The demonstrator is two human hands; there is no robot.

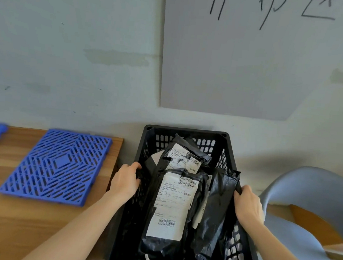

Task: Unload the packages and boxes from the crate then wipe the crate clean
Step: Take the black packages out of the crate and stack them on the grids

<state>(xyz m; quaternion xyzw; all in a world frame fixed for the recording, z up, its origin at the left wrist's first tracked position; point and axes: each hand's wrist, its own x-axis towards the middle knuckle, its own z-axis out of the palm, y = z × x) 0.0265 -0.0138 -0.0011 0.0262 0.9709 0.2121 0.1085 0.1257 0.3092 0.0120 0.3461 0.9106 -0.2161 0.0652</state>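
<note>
- The black slotted crate (187,131) is sitting just right of the wooden bench (13,219), close to the wall, and it is still carrying its full load.
- Inside the crate, soft black mailer packages (215,206) are lying stacked and overlapping. The large labelled package (170,204) is lying on top in the middle, and a smaller labelled one (184,158) is leaning toward the crate's far end.
- These bags are probably light and floppy, with slick plastic skins that could slide out of a loose pinch. Taking each one across its middle or by a bunched edge looks safer than pulling at a corner. No stiff boxes are showing among them.
- The crate itself looks rigid, and its rim is offering a firm hold.
- The left hand (125,180) is clenching the crate's left rim, with its fingers curling over the edge into the crate.
- The right hand (249,205) is gripping the crate's right rim the same way. I cannot tell whether it is also catching the edge of the bag lying there.
- Left of the crate, a blue grid mat (57,165) is lying on the bench; right of the crate, a grey chair (305,203) is standing.
</note>
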